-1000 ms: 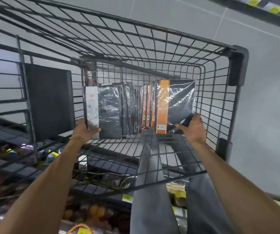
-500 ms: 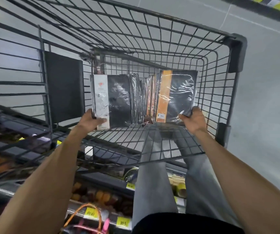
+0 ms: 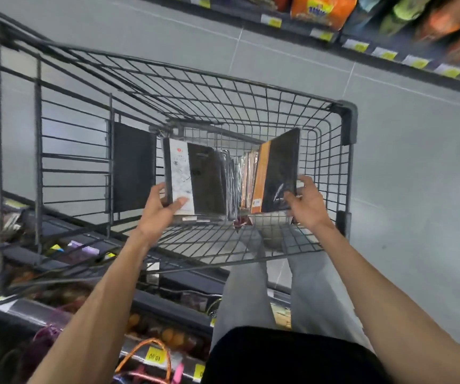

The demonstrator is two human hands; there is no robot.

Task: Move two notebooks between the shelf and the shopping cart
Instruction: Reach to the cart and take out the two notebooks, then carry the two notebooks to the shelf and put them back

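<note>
A row of wrapped notebooks stands upright inside the wire shopping cart (image 3: pixel 346 126). My left hand (image 3: pixel 158 210) grips the lower left corner of the front notebook with a white stripe and black cover (image 3: pixel 193 178). My right hand (image 3: pixel 307 203) grips the lower right corner of the notebook with an orange stripe and black cover (image 3: pixel 277 173), which is tilted away from the row. Several more notebooks (image 3: pixel 235 178) stand between the two, seen edge-on.
A black panel (image 3: pixel 133 167) hangs on the cart's left wall. A shelf with yellow price tags (image 3: pixel 155 356) and goods runs along the lower left. Another shelf with snack packs (image 3: pixel 323 8) lines the top right across the grey tiled floor. My legs stand behind the cart.
The view has pulled back and swung, bringing the far shelf into sight. The orange-striped notebook has tilted outward in my right hand. Both hands keep their hold.
</note>
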